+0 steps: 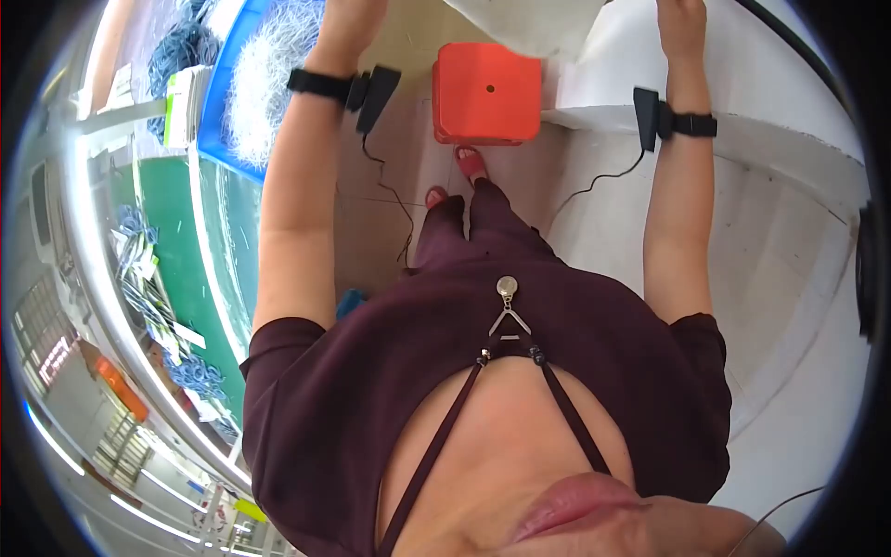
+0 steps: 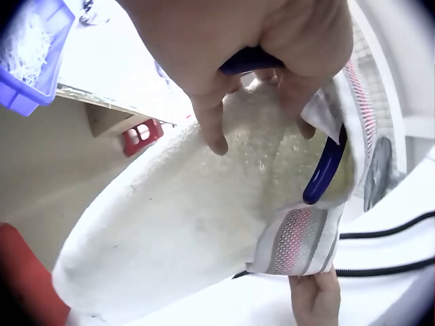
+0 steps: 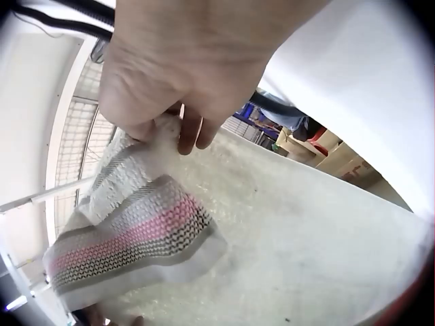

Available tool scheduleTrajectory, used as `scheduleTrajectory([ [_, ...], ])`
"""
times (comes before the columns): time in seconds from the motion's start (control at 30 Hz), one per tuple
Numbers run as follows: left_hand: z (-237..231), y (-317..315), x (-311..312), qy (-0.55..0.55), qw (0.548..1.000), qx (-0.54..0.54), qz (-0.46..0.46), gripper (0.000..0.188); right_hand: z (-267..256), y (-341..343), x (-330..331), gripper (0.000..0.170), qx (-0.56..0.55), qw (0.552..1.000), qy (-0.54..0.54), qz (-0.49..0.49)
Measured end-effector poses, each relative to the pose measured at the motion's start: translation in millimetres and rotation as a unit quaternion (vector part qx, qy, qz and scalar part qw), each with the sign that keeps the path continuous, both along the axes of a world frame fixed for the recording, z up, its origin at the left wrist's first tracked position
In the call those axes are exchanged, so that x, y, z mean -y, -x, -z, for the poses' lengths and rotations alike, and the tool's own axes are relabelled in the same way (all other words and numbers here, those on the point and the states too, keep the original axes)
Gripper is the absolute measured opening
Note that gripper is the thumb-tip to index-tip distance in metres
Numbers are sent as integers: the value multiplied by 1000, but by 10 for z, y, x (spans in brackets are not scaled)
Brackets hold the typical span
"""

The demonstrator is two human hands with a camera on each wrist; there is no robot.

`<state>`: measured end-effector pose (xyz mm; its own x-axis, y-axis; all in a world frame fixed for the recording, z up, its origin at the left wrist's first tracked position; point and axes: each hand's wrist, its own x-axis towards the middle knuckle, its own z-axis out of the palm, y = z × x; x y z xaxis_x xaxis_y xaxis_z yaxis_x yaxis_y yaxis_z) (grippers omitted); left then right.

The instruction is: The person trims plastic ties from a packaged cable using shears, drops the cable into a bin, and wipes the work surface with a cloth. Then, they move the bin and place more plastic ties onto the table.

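Observation:
A cream-white cloth (image 2: 183, 224) with a textured surface hangs wide in the left wrist view. My left hand (image 2: 245, 34) is over its upper part, two fingertips spread apart and pointing down at it. A dark blue curved piece (image 2: 326, 170) lies along its edge, and another blue arc shows beneath the palm. In the right wrist view, my right hand (image 3: 183, 75) pinches the cloth beside its patterned band (image 3: 136, 238) of pink, grey and black. The head view cuts off most of my left hand (image 1: 355, 23) and part of my right hand (image 1: 682, 28).
A red stool (image 1: 487, 93) stands on the floor before my feet. To the left is a blue tray (image 1: 215, 111) of white shredded strands (image 1: 269, 84), by a green surface (image 1: 172, 213) with bundled cords. A large white curved body (image 1: 742, 102) is at right. Cardboard boxes (image 3: 340, 163) show behind the cloth.

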<state>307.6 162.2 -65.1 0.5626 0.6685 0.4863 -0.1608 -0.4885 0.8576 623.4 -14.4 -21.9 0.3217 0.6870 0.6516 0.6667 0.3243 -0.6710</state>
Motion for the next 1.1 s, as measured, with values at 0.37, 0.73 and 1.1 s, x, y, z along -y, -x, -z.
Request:
scheduleTrajectory([
  [0.37,1809,386,954,-39,982,-159,98,33,2301,491,1440,25,-95,944,312,43],
  [0.73,2849,1078,1853,52,846,-452,278,17,3572,879,2020,19,-27,709,699,91],
  [1.1,3203,1164,1785,49,846,-503,169,21,3859,1063,1122,95,-119,700,602,365],
])
